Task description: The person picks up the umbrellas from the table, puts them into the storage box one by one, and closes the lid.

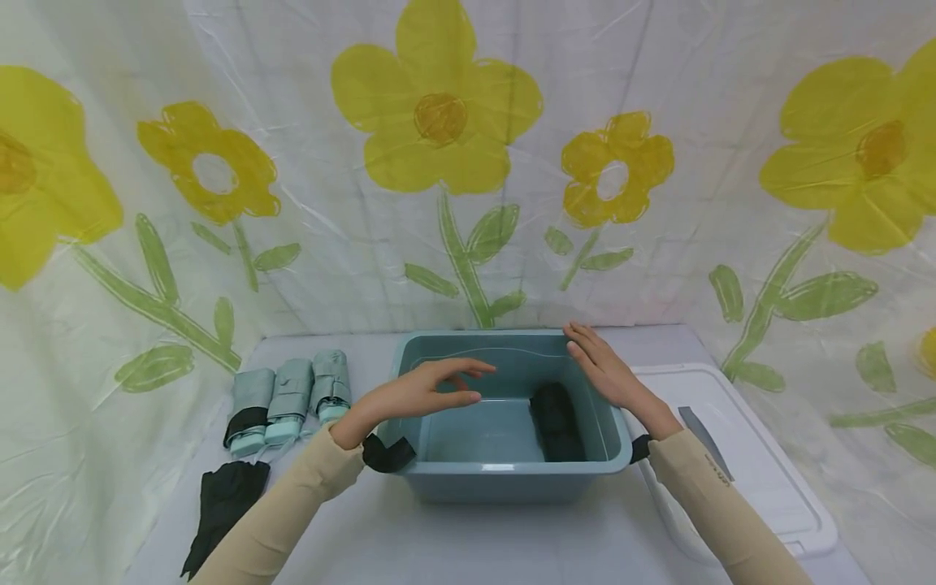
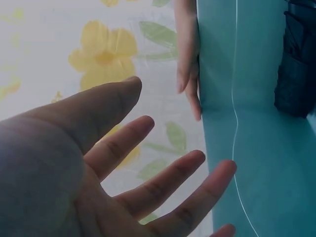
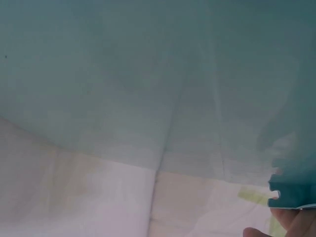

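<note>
A blue-green plastic bin (image 1: 512,485) stands in the middle of the table. Inside it, toward the right, lies a black folded umbrella (image 1: 557,422), also visible in the left wrist view as a dark bundle (image 2: 296,64). Above the bin's left part hovers my left hand (image 1: 420,390), fingers spread and relaxed, holding nothing. My right hand (image 1: 607,370) rests on the bin's right rim near the back corner, its fingers extended. In the right wrist view the bin's wall (image 3: 123,89) fills most of the picture, and only some fingers (image 3: 296,224) show at the lower right.
Three pale green folded umbrellas (image 1: 288,398) lie side by side at the table's left. A crumpled black cloth piece (image 1: 228,504) is in front of them. To the right lies a white lid (image 1: 768,471) with a grey strip. A flower-printed curtain (image 1: 307,244) hangs behind.
</note>
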`<state>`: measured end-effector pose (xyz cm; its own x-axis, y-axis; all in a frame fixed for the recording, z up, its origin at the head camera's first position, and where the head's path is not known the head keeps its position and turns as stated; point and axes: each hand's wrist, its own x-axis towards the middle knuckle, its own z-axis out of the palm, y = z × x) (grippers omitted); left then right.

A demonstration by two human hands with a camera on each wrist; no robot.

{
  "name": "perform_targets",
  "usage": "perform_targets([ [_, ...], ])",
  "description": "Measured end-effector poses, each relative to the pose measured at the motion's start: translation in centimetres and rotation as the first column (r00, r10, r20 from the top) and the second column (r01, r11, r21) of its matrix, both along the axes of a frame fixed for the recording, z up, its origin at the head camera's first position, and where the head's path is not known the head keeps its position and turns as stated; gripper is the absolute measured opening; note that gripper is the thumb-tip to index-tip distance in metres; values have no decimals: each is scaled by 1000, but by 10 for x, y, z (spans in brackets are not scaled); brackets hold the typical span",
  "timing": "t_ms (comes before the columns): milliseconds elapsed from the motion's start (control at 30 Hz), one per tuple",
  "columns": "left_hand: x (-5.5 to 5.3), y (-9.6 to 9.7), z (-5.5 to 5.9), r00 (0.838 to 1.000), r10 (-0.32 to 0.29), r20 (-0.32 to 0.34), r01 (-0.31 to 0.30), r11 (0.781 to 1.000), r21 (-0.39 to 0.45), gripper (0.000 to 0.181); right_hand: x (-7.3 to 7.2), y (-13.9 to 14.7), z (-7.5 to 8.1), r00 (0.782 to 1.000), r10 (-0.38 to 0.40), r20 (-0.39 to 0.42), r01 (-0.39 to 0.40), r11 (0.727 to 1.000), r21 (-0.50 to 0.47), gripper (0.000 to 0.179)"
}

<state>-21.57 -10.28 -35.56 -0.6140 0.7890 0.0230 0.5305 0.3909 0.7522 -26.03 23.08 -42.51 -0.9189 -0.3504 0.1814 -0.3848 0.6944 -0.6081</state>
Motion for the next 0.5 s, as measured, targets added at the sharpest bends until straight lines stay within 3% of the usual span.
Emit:
perform_targets([
  [500,16,-27,-7,989,133,-68,-130,990,55,46,-1,0,-3,1000,7,-13,-7,1000,-11,52],
])
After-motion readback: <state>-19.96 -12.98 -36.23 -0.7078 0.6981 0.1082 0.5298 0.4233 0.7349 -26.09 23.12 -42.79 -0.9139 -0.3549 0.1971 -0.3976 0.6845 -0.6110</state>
